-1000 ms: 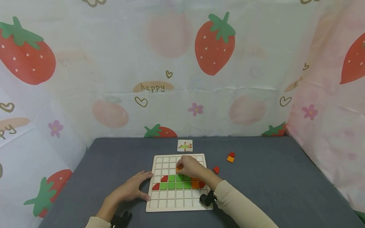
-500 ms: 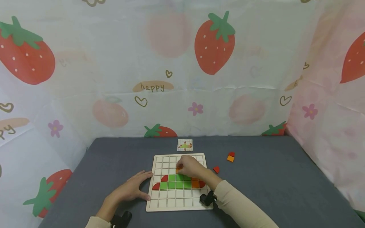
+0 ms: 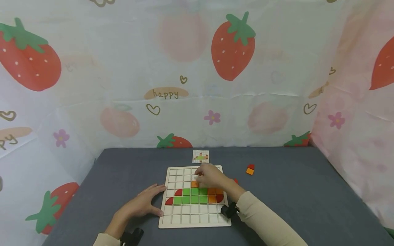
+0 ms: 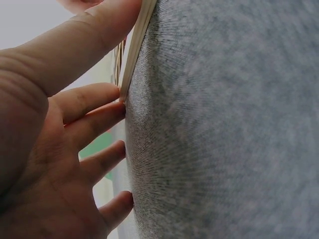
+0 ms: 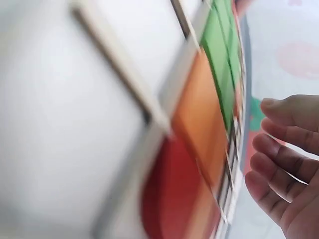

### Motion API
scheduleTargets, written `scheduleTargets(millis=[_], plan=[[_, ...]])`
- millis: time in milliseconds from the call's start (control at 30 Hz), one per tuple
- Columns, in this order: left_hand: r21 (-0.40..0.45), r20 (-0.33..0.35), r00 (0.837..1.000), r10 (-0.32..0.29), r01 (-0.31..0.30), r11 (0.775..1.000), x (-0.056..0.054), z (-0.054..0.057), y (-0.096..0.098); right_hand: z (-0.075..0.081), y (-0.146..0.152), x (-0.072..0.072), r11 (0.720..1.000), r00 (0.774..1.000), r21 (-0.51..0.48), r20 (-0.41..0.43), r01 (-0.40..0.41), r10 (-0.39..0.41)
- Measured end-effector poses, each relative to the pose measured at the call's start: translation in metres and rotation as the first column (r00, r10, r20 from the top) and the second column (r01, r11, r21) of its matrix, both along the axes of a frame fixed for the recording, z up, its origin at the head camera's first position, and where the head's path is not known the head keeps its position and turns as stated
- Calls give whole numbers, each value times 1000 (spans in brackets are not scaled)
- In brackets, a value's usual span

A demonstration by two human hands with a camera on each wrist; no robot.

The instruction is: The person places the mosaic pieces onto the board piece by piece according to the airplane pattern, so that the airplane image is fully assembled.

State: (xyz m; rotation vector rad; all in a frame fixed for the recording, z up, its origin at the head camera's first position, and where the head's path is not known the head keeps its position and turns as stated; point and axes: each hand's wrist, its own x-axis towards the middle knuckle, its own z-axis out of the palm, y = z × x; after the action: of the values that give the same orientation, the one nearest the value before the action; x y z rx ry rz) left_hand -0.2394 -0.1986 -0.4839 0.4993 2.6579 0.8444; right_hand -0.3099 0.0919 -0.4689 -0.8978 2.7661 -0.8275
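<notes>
A pale gridded board (image 3: 191,218) lies on the table with green square tiles (image 3: 195,199), orange squares and red rounded pieces (image 3: 169,201) set in its cells. One orange tile (image 3: 194,184) sits in a cell above the green rows. Just over and beside it hovers my right hand (image 3: 213,178), fingers loosely bent. In the right wrist view that hand (image 5: 294,164) holds nothing, its thumb and fingers apart. At the board's left side, my left hand (image 3: 142,204) rests with fingers spread; the left wrist view has thumb and fingertips touching the board's edge (image 4: 133,59).
Behind the board lies a small card (image 3: 200,152) printed with a coloured grid pattern. To the right are a loose orange square (image 3: 250,171), a red piece (image 3: 251,166) touching it, and another red piece (image 3: 236,180) partly hidden by the right forearm. Printed cloth walls surround the grey table (image 3: 292,191).
My right hand has let go of the orange tile and lifted slightly up and to the right, uncovering it in its cell. My left hand stays at the board's edge.
</notes>
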Motion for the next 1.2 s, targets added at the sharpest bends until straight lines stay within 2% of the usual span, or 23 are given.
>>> scheduleTargets(millis=[167,633,1000,1200], plan=[[2,-5,1000,-2,2,1000,0,0,1,9,22,-7,999,999,24,-16,47,-46],[-1,-2,1000,3,-3,1000,1,2,3,14,83,-26,979,979,-17,-39,201,-201],[4,10,1000,5,-5,1000,1,3,2,2,130,-32,947,945,-50,-70,316,-319],[8,7,1000,7,-7,1000,1,3,2,-2,148,-32,929,929,-45,-39,367,-369]])
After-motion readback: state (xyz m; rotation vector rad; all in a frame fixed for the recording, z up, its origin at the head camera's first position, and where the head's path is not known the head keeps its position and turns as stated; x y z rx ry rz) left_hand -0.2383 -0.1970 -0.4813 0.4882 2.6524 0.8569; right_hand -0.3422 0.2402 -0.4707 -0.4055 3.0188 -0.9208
